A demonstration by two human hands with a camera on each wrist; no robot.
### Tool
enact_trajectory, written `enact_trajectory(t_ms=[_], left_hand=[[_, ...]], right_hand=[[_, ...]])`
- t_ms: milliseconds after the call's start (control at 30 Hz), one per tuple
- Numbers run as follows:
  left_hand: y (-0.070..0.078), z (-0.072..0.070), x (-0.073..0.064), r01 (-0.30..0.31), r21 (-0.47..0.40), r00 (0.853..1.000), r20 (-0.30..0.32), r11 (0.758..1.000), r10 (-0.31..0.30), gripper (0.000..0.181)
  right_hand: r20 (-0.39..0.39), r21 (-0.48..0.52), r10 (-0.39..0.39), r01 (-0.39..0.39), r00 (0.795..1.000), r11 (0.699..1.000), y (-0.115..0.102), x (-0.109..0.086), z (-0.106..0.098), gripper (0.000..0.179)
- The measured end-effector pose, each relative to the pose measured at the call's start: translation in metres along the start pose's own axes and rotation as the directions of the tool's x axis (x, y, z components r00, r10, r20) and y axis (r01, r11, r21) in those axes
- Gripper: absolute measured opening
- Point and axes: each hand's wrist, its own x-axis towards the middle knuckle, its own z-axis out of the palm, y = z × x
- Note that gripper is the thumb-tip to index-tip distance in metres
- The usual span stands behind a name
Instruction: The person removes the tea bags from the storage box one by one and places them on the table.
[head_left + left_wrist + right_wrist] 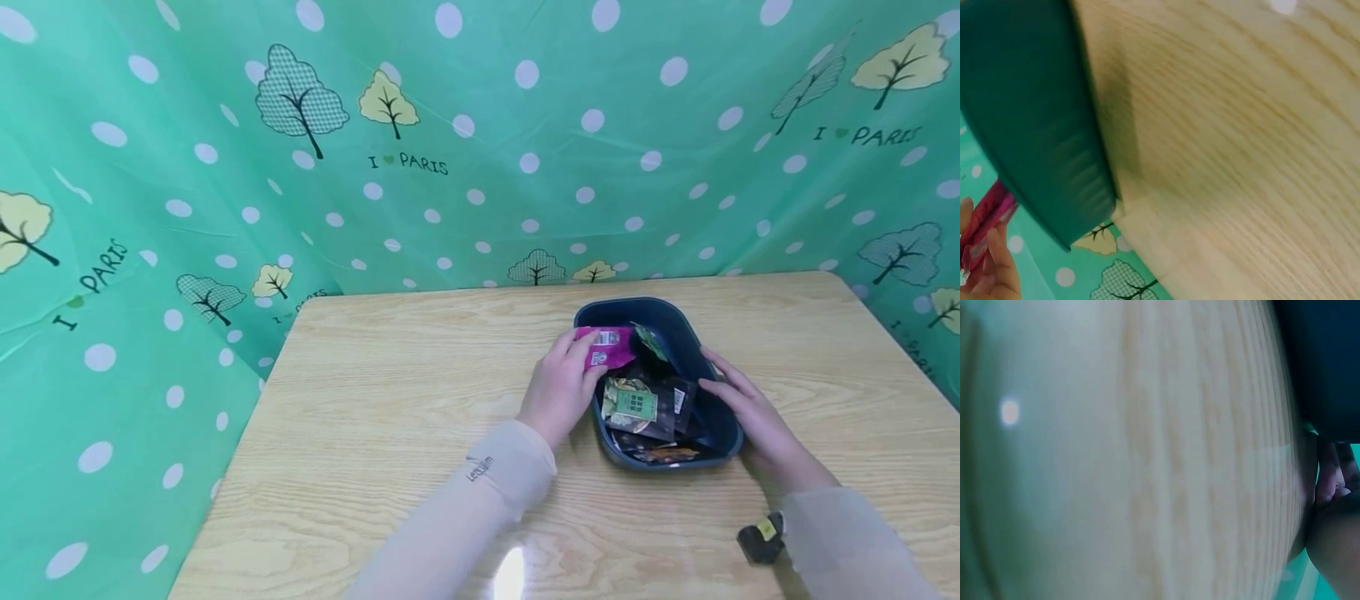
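A dark blue plastic bin (651, 463) with rounded corners stands on the table, holding several packets. Over its far left part my left hand (558, 387) pinches a magenta packet (613, 348) between thumb and fingers. The left wrist view shows that packet (988, 215) in the fingers, beside the bin's outer wall (1035, 112). At the bin's right side my right hand (761, 417) holds the rim, its thumb tip over the edge. Inside lie a black packet with a green label (636, 406) and a green-and-dark packet (651, 340) leaning up.
Light wood-grain table (420, 400) spreads left of the bin. A small black object with a yellow mark (761, 542) lies beside the right sleeve. Green dotted cloth (480, 167) hangs behind and along the sides of the table.
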Motion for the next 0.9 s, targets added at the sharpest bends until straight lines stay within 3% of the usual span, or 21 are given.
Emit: enact_trajectory(t_ms=[133,267,433,900], left_hand=[[-0.001,-0.011,0.000,0.086,-0.138,0.996,0.028,0.987,-0.083,0.051],[-0.005,-0.023,0.000,0.163,-0.215,0.986,0.056,0.963,-0.154,0.053],[-0.013,-0.035,-0.002,0.241,-0.323,0.970,0.090,0.915,-0.224,0.053],[-0.043,-0.056,-0.018,0.347,-0.523,0.937,0.153,0.779,-0.315,0.049]], right_hand=[[-0.002,0.016,-0.005,0.005,1.000,1.000,0.000,0.000,0.000,0.060],[0.001,0.029,-0.011,0.011,1.000,1.000,0.000,0.000,0.000,0.060],[0.010,0.060,0.001,-0.002,1.000,0.998,0.000,-0.001,0.000,0.061],[0.011,0.040,0.023,-0.023,1.000,0.999,0.001,0.001,0.001,0.061]])
